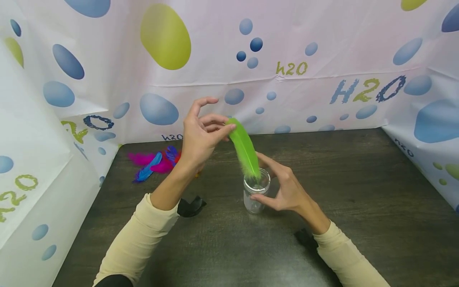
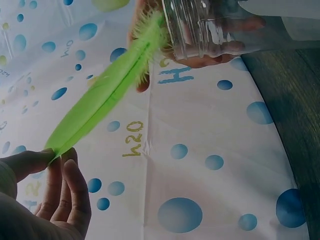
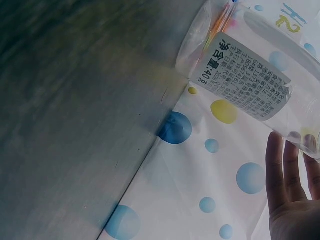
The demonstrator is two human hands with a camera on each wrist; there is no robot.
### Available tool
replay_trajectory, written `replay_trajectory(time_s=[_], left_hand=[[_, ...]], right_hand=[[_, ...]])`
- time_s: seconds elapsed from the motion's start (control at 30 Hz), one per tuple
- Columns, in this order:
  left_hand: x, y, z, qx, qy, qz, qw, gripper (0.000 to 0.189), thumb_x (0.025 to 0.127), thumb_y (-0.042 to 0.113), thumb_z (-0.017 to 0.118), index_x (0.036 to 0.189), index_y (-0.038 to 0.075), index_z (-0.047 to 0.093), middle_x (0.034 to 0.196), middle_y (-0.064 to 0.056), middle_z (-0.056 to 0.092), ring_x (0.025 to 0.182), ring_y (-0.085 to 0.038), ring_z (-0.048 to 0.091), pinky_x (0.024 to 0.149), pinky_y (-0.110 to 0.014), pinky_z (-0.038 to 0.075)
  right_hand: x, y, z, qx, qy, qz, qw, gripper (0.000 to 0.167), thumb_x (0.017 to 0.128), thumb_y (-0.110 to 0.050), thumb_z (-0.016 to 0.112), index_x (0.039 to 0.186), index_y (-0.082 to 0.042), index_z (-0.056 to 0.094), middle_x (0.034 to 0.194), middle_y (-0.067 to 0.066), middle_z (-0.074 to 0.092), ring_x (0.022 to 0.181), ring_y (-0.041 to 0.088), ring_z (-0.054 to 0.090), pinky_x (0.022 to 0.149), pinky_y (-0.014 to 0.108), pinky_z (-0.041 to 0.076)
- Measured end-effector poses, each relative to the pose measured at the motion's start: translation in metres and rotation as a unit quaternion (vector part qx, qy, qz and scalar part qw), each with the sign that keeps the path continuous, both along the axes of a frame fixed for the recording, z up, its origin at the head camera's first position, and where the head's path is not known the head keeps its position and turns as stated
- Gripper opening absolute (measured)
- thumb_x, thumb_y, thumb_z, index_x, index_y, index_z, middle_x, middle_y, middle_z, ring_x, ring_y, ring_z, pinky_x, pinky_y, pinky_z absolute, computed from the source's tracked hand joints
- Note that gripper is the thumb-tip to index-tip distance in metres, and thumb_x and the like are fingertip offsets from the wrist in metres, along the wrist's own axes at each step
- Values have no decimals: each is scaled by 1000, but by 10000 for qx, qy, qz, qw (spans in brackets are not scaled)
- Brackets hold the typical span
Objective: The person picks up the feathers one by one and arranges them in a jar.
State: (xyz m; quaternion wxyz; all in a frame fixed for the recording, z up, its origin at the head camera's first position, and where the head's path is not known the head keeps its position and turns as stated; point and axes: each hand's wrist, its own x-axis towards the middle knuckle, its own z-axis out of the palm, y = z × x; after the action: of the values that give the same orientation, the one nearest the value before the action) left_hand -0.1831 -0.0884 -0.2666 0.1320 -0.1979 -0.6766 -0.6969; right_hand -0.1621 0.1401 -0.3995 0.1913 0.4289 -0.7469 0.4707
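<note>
My left hand (image 1: 203, 137) pinches the tip of a bright green feather (image 1: 245, 148) between thumb and fingers. The feather slants downward, its fluffy lower end at the mouth of a clear jar (image 1: 253, 204). The jar stands upright on the table. My right hand (image 1: 288, 190) holds it from the right, thumb on the near side and fingers behind. In the left wrist view, the fluffy end of the feather (image 2: 102, 100) reaches the rim of the jar (image 2: 212, 30). A printed label (image 3: 245, 75) shows on the jar in the right wrist view.
Several coloured feathers lie at the back left of the dark table (image 1: 222, 247), among them a blue feather (image 1: 148, 168) and a pink feather (image 1: 140, 159). A white sheet (image 1: 215, 48) printed with blue and green spots stands behind and along both sides.
</note>
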Motion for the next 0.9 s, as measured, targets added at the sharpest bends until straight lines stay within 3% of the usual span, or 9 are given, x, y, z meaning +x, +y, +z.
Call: replay_trajectory(time_s=[0.13,0.37,0.63,0.8,0.9], left_hand=[[0,1,-2,-70,138,47,9999,58,87,-14,74,137,-1,47,87,-6,74,71,-12,72,61,-28,59],[1,5,-11,-130,133,3,9998,56,86,-15,73,134,-4,47,89,-21,74,70,-12,71,66,-28,60],[6,10,-24,-435,106,-180,9988,56,87,-14,73,135,-5,46,91,-21,73,74,-8,72,73,-24,60],[11,12,-33,-678,-62,-391,9969,57,89,-12,73,138,-6,45,92,-24,72,74,-8,70,72,-24,60],[14,14,-39,-823,-73,-514,9953,58,89,-12,73,138,-6,44,93,-25,71,77,-22,73,72,-25,60]], right_hand=[[0,0,1,6,23,2,10000,96,90,-56,75,155,4,39,114,14,71,104,27,69,69,43,59],[1,1,1,114,-181,-59,9998,100,89,-59,73,158,2,35,115,13,70,106,28,68,71,29,58],[2,1,1,111,-239,-65,9996,102,89,-61,73,158,2,34,116,14,70,106,28,68,63,41,60],[2,1,1,138,-202,-95,9997,101,89,-61,72,158,2,34,113,14,70,101,26,68,59,41,58],[2,2,1,205,-203,-155,9995,101,89,-64,69,159,1,34,115,14,70,101,25,68,61,37,57]])
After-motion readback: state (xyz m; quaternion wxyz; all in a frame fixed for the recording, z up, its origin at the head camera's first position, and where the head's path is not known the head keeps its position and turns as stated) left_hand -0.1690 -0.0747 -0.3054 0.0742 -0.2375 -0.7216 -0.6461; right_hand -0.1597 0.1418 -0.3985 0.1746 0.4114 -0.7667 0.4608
